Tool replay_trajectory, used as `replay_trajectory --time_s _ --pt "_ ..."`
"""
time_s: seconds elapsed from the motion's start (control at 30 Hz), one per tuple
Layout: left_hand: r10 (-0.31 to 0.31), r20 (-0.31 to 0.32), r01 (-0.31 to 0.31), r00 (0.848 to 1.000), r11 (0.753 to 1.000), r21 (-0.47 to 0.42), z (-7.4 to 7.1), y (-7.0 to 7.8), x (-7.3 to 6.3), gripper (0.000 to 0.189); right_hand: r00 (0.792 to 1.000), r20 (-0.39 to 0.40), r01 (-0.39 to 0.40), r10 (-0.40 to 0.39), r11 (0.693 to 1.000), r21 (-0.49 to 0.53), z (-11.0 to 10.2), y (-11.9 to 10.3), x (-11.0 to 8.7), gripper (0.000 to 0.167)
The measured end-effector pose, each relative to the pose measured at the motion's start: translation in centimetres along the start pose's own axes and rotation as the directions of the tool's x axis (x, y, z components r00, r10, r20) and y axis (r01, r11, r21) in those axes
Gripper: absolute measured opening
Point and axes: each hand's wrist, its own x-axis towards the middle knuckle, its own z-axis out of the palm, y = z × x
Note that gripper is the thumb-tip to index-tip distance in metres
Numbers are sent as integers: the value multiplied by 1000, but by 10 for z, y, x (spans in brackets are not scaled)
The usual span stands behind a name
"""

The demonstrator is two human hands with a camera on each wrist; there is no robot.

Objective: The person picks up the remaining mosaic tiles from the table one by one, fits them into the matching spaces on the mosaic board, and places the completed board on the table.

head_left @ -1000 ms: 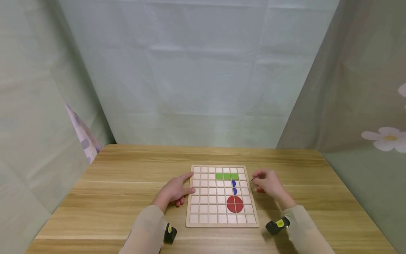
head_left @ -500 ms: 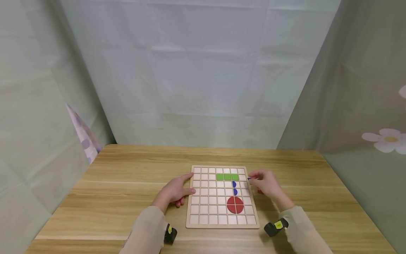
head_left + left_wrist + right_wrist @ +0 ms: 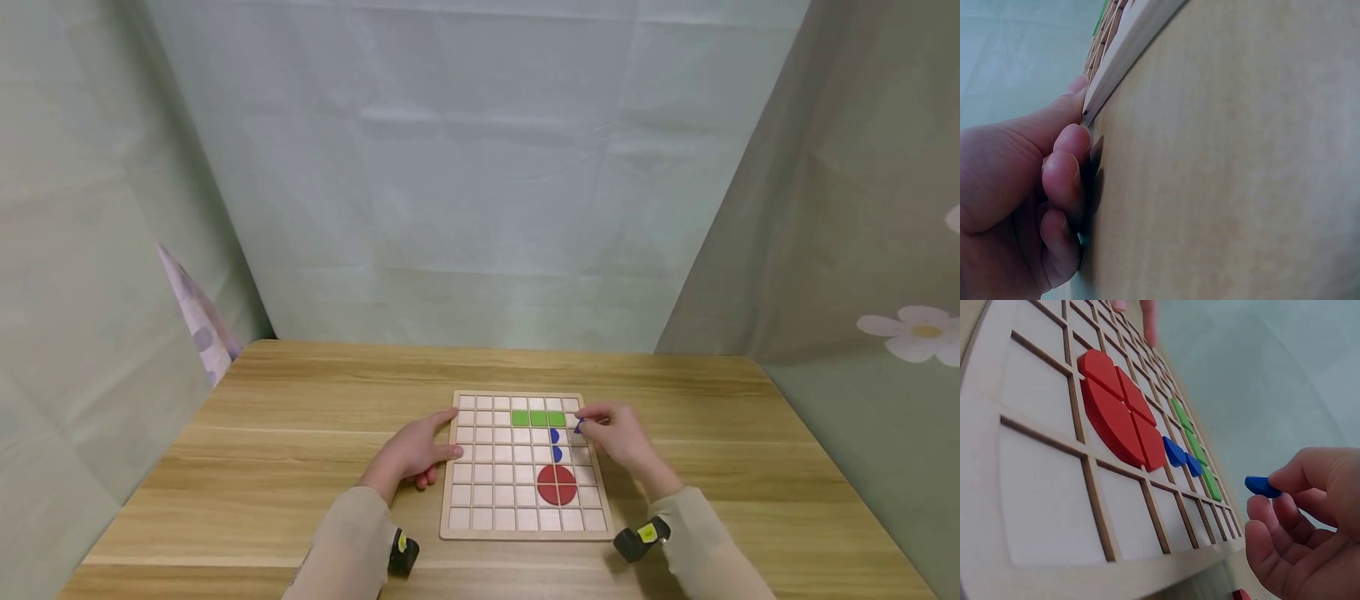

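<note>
My right hand (image 3: 619, 435) pinches a small blue piece (image 3: 1260, 485) between thumb and index finger, over the right edge of the wooden grid board (image 3: 527, 533). The piece is thin, and its far part is covered by my fingers. My left hand (image 3: 411, 451) rests at the board's left edge, its index finger and thumb touching the rim. In the left wrist view the other fingers (image 3: 1063, 178) curl beside that edge. Two blue half-round pieces (image 3: 1174, 451) lie in neighbouring squares, between a row of green squares (image 3: 1196, 450) and a red circle (image 3: 1113, 419) made of quarter pieces.
A red piece (image 3: 1241, 594) shows beside the board at the bottom of the right wrist view. The board lies on a wood-grain table (image 3: 315, 383). Pale curtains (image 3: 465, 183) hang behind the table and at both sides.
My right hand has moved left with the blue piece, from beside the board to over its right edge. The left hand has stayed where it was.
</note>
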Motion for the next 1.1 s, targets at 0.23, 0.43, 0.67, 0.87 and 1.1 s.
replay_trajectory --time_s 0.23,0.43,0.67,0.87,1.1 --pt "2 0 -2 1000 1000 -1 1 0 0 71 999 30 -22 21 998 58 9 -2 0 20" --pt "7 0 -7 1000 1000 -1 1 0 0 70 998 35 -44 43 998 44 16 -1 1 18" --pt "3 -1 -3 1000 1000 -7 1 1 0 70 998 60 -16 13 998 62 20 -2 1 18" --pt "7 4 -7 1000 1000 -12 1 1 0 71 996 93 1 -7 998 65 22 -1 2 18" --pt "4 1 -4 1000 1000 -13 1 1 0 71 996 91 -10 7 1000 27 27 -4 4 15"
